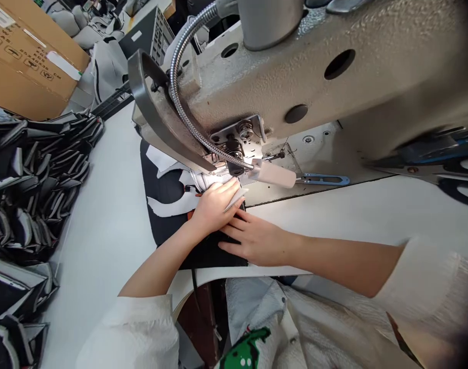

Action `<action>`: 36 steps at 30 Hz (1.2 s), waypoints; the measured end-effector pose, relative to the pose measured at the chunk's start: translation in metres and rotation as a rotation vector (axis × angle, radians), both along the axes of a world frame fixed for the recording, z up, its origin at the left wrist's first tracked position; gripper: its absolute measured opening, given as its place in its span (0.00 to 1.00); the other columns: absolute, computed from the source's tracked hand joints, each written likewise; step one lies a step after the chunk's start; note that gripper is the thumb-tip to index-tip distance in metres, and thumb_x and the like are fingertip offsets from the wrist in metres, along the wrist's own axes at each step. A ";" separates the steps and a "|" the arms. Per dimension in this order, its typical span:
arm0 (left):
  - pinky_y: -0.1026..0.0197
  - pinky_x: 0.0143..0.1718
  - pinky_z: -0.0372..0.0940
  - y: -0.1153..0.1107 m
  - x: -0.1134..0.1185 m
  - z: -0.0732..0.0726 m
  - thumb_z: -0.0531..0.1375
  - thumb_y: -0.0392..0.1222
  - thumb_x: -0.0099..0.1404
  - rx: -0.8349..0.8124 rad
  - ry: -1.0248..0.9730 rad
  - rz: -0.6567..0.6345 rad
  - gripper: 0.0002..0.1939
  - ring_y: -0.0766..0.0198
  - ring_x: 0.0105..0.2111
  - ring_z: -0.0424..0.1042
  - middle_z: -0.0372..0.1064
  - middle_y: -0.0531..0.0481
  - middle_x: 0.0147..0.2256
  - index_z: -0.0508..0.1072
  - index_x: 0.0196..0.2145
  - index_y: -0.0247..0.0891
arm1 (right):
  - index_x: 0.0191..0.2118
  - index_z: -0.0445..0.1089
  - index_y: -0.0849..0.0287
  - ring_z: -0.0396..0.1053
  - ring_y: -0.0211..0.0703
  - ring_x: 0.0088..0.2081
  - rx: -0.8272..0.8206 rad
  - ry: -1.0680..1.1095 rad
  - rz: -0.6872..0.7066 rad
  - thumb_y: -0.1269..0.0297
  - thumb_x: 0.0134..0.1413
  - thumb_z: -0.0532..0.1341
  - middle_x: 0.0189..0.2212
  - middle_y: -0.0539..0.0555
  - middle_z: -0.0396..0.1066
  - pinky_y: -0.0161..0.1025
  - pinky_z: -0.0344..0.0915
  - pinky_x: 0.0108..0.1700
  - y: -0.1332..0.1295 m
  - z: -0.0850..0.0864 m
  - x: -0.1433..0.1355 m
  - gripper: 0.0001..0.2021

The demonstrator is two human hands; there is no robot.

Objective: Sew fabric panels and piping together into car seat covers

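Under the head of a sewing machine (234, 148) lies a black fabric panel (165, 230) with white cut pieces on it. My left hand (214, 205) is close to the presser foot area, and a white fabric flap (237, 199) shows between its thumb and fingers. A curved white piece (174, 205) lies on the panel to the left of that hand. My right hand (255, 238) rests flat on the panel's right part with fingers spread, its fingertips close to the left hand. The needle tip is hidden behind the lamp and fingers.
Stacks of black, pale-edged pieces (34, 179) line the left side of the white table (107, 205). A cardboard box (30, 61) stands behind them. Blue thread snips (322, 179) lie on the machine bed, and dark-handled scissors (429, 169) are at the right.
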State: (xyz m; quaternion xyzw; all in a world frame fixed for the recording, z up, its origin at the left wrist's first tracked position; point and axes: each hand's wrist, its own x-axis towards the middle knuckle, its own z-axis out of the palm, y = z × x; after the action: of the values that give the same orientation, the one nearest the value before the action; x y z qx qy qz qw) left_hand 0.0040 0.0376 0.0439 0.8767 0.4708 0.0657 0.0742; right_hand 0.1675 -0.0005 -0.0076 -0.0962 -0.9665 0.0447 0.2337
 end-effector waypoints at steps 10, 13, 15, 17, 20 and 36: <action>0.51 0.44 0.65 -0.021 -0.006 0.001 0.49 0.36 0.66 0.006 0.103 0.016 0.18 0.52 0.46 0.68 0.66 0.40 0.53 0.67 0.53 0.35 | 0.52 0.67 0.65 0.65 0.49 0.51 0.020 0.032 -0.031 0.71 0.61 0.51 0.47 0.61 0.70 0.53 0.55 0.57 -0.016 -0.006 -0.013 0.16; 0.50 0.41 0.65 -0.024 -0.007 0.000 0.48 0.29 0.63 0.084 0.291 -0.083 0.22 0.51 0.44 0.68 0.65 0.39 0.55 0.67 0.53 0.33 | 0.52 0.66 0.67 0.66 0.48 0.48 0.033 0.024 -0.097 0.72 0.61 0.50 0.46 0.62 0.70 0.50 0.60 0.54 -0.019 -0.006 -0.013 0.16; 0.51 0.42 0.66 -0.024 -0.011 0.000 0.48 0.28 0.62 0.062 0.240 -0.125 0.23 0.52 0.44 0.69 0.66 0.39 0.55 0.67 0.54 0.32 | 0.52 0.66 0.69 0.66 0.50 0.48 0.055 0.018 -0.145 0.73 0.61 0.50 0.47 0.63 0.69 0.51 0.60 0.53 -0.021 -0.006 -0.013 0.16; 0.52 0.46 0.66 -0.022 -0.017 0.000 0.49 0.31 0.63 0.005 0.087 -0.131 0.22 0.54 0.47 0.68 0.66 0.40 0.54 0.68 0.54 0.32 | 0.52 0.66 0.70 0.65 0.52 0.50 0.070 0.020 -0.164 0.72 0.61 0.51 0.48 0.64 0.69 0.53 0.58 0.55 -0.023 -0.007 -0.014 0.17; 0.53 0.50 0.65 -0.019 -0.020 -0.001 0.49 0.36 0.67 -0.091 -0.124 -0.041 0.18 0.57 0.50 0.68 0.70 0.45 0.51 0.70 0.52 0.38 | 0.53 0.66 0.72 0.63 0.54 0.54 0.070 0.009 -0.146 0.71 0.60 0.52 0.50 0.65 0.67 0.54 0.55 0.59 -0.024 -0.008 -0.017 0.17; 0.51 0.56 0.60 0.012 -0.003 -0.004 0.49 0.34 0.67 0.081 -0.013 -0.067 0.16 0.59 0.47 0.71 0.75 0.47 0.44 0.75 0.44 0.38 | 0.53 0.67 0.67 0.63 0.51 0.55 -0.046 0.011 -0.050 0.72 0.61 0.51 0.52 0.64 0.67 0.52 0.54 0.61 0.003 -0.010 -0.005 0.17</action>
State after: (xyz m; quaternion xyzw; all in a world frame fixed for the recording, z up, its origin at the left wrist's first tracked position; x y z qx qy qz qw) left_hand 0.0013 0.0501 0.0398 0.8938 0.4377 0.0878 0.0436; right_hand 0.1628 0.0030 -0.0173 -0.1253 -0.9612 0.0617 0.2378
